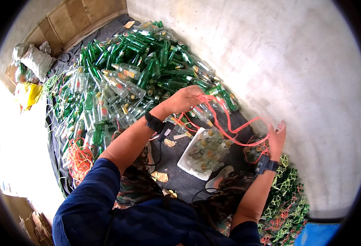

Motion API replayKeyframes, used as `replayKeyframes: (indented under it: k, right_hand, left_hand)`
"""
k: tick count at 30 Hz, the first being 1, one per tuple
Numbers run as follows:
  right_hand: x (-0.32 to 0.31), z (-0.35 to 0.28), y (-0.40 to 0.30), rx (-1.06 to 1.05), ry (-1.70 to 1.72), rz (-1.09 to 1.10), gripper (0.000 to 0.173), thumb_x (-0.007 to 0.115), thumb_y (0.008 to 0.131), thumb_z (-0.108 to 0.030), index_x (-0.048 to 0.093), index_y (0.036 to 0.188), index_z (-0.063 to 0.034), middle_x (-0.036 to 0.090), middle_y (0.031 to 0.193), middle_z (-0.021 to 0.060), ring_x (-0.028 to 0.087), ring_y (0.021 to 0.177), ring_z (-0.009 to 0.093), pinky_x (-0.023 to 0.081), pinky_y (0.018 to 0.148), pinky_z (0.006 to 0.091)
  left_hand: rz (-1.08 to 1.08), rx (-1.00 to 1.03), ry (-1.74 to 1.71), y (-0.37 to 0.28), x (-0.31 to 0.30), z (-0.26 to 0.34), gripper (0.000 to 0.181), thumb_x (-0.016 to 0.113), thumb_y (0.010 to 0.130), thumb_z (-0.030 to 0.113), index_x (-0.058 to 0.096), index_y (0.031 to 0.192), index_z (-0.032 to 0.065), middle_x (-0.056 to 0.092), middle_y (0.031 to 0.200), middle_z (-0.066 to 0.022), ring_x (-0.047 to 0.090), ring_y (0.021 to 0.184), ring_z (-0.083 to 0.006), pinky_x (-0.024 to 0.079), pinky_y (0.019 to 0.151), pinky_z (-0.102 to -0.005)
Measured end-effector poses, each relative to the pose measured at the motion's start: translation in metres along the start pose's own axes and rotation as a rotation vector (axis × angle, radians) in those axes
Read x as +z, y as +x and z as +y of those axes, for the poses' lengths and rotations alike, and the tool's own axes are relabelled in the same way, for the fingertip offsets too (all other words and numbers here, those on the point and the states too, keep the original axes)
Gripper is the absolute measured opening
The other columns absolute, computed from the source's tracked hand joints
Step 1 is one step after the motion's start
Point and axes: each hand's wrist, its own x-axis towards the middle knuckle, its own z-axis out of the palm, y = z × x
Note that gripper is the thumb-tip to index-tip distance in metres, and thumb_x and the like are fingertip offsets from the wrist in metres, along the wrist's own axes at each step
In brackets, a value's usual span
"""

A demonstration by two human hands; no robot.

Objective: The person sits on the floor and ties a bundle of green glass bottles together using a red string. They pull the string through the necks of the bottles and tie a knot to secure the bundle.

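Note:
My left hand (pixel 187 99) grips a bunch of red plastic twine (pixel 219 123) in front of the bottle heap. Loops of that twine stretch across to my right hand (pixel 277 136), which holds their other end near the wall with some fingers raised. Below the twine, clear glass bottles (pixel 206 150) stand packed together on a white foam tray (pixel 185 161). The tray lies on the dark floor between my feet. Another length of twine hangs beneath my left hand toward the floor.
A big heap of green and clear glass bottles (pixel 137 70) fills the far side. Red twine (pixel 79 160) lies tangled at left. Tied bottle bundles (pixel 286 196) stand along the concrete wall (pixel 291 61) at right. White sacks (pixel 38 60) and a yellow bag (pixel 30 95) sit at upper left.

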Motion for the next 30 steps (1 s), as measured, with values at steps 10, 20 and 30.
replayKeyframes:
  k: [10,20,30]
  right_hand:
    - [0.043,-0.144,-0.066,-0.493,0.550,-0.437,0.048,0.066,0.090,-0.019,0.052,0.132,-0.0006,0.061,0.126,0.0122,0.060,0.113,0.023,0.046,0.096,0.0342]
    - [0.045,-0.129,-0.050,-0.155,0.707,-0.513,0.022,0.059,0.098,-0.021,0.063,0.094,0.0000,0.050,0.073,-0.0060,0.040,0.067,0.003,0.034,0.061,0.0219]
    - [0.043,-0.111,-0.044,0.158,0.979,-0.403,0.019,0.058,0.098,-0.021,0.063,0.091,-0.0043,0.036,0.061,-0.0100,0.026,0.049,-0.001,0.019,0.043,0.0200]
  left_hand:
    - [-0.287,-0.394,-0.342,0.010,0.033,0.032,0.018,0.054,0.096,0.005,0.066,0.107,-0.0016,0.064,0.083,-0.0008,0.061,0.074,-0.0076,0.051,0.069,-0.0250]
    - [-0.277,-0.364,-0.192,0.011,0.023,0.042,0.017,0.077,0.084,0.015,0.070,0.096,0.0050,0.055,0.069,0.0046,0.045,0.065,-0.0046,0.039,0.058,-0.0257]
    - [-0.022,-0.104,0.130,0.011,0.020,0.034,0.025,0.055,0.101,0.017,0.066,0.119,0.0033,0.068,0.084,-0.0027,0.060,0.075,-0.0103,0.049,0.067,-0.0255]
